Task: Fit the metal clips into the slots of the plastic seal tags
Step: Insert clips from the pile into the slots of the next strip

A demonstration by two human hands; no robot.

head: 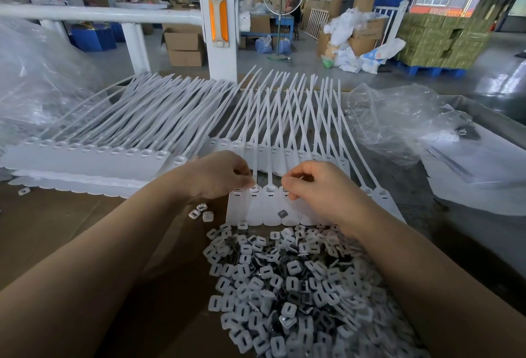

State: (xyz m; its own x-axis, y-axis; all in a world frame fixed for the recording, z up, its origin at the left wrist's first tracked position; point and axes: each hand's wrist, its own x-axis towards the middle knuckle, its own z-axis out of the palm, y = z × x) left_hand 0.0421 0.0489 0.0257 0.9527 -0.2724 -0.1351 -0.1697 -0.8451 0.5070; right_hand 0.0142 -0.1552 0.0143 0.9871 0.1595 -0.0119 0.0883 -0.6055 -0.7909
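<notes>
Strip of seal tags (264,209) is kept just behind the clip pile (299,286) for short reaches; left hand (219,175) and right hand (316,186) are curled, fingertips pinched at the slots, clips can't be made out

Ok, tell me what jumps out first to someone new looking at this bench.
The heap of small clips fills the near middle of the bench. Just beyond it, the left hand and right hand pinch at the heads of a strip of white seal tags. Behind them, rows of tags fan their long tails toward a white post.
</notes>
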